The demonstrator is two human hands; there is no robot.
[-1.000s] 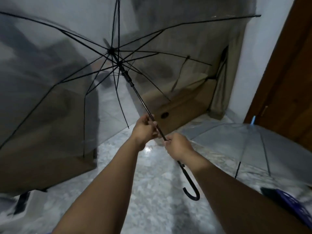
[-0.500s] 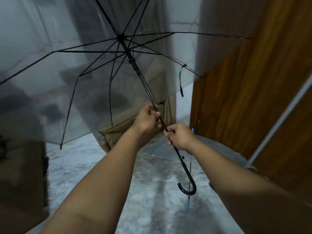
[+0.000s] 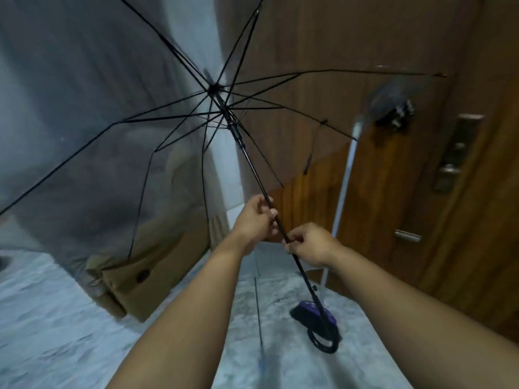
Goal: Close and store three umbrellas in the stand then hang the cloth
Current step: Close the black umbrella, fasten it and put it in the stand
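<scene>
Marble floor (image 3: 56,318) now faces wooden door (image 3: 393,192); left hand (image 3: 254,220) and right hand (image 3: 310,244) both clamp the still-open umbrella (image 3: 250,161) shaft.

An open umbrella (image 3: 157,113) spreads above and left of both hands, a cardboard box (image 3: 151,279) lies lower left, and a door (image 3: 393,192) stands right.

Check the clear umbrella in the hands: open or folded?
Open. The clear umbrella's ribs are spread wide, and both the left hand and right hand grip its shaft.
</scene>
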